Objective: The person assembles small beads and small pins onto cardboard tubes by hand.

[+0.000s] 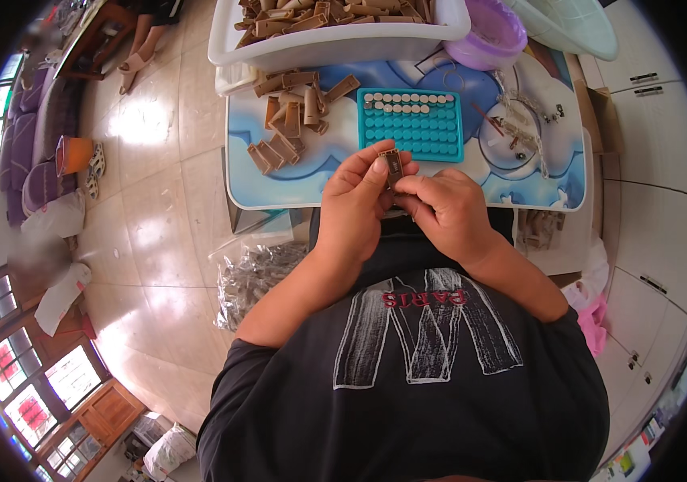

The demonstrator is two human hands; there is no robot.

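Left hand (359, 201) and right hand (444, 210) meet at the near edge of the small table (343, 189), fingers of both closed on one small brown clip piece (391, 165) held upright between them. Just beyond lies a teal grid tray (411, 124), its far row filled. Loose brown pieces (291, 120) lie left of it; a white tub (335, 40) and purple bowl (492, 36) stand farther off. Nothing blocks the hands.
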